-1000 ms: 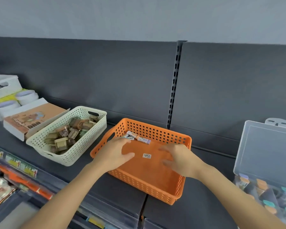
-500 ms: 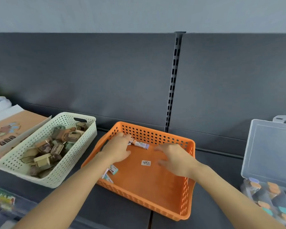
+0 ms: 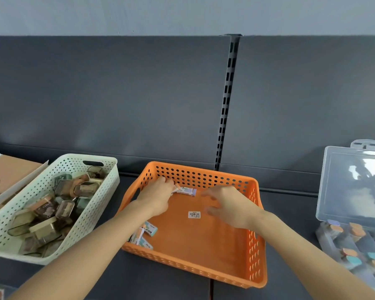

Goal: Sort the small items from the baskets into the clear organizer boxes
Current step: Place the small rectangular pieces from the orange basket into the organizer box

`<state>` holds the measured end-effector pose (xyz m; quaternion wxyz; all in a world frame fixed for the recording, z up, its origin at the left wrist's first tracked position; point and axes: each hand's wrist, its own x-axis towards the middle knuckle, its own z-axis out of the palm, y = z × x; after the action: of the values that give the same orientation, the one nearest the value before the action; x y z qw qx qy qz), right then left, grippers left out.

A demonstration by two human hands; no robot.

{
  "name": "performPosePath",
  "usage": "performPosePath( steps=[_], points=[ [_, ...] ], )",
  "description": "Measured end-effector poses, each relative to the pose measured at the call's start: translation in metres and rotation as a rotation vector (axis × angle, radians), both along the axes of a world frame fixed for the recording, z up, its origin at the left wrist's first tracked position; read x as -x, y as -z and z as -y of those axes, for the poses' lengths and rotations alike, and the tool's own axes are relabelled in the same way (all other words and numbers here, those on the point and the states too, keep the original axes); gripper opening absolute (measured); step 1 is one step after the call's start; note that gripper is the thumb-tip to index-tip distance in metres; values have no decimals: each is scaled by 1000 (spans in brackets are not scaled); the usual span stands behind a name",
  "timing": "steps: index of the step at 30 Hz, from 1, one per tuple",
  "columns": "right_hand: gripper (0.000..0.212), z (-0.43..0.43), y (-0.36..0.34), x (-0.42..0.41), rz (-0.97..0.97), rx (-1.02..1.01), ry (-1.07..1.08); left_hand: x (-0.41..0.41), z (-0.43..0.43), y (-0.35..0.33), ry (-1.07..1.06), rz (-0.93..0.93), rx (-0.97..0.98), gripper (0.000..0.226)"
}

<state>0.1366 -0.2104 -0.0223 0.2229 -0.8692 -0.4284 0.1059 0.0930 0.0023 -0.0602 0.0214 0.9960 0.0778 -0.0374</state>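
Here, left hand [image 3: 158,194]: grip pinching the end of a small packet [image 3: 186,190] by the orange basket's [image 3: 256,245] back wall.
Right hand [image 3: 227,204]: grip spread, hovering over the basket floor.
Other packets [image 3: 144,234]: front-left corner.
Organizer box [image 3: 353,182]: to the right, lid up.

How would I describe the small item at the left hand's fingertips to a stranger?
Find the orange perforated plastic basket on the dark shelf. Against its far wall, at the fingertips of the left hand, lies a small white packet with a purple end. Only it shows purple; the packets in the near left corner are teal-printed.
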Motion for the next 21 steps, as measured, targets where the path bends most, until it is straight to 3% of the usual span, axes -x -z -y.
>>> performPosePath(
  steps=[6, 17, 21],
  points=[
    [44, -4, 3, -3, 14, 14, -6, 4, -1, -4, 75, -104, 203, 46],
    [40, -6, 10, -14, 34, 16, -20, 4, 12, -7, 108, -228, 125, 41],
    [42, -5, 11, -16, 43, 22, -34, 7, 13, -4, 83, -200, 203, 34]
  ],
)
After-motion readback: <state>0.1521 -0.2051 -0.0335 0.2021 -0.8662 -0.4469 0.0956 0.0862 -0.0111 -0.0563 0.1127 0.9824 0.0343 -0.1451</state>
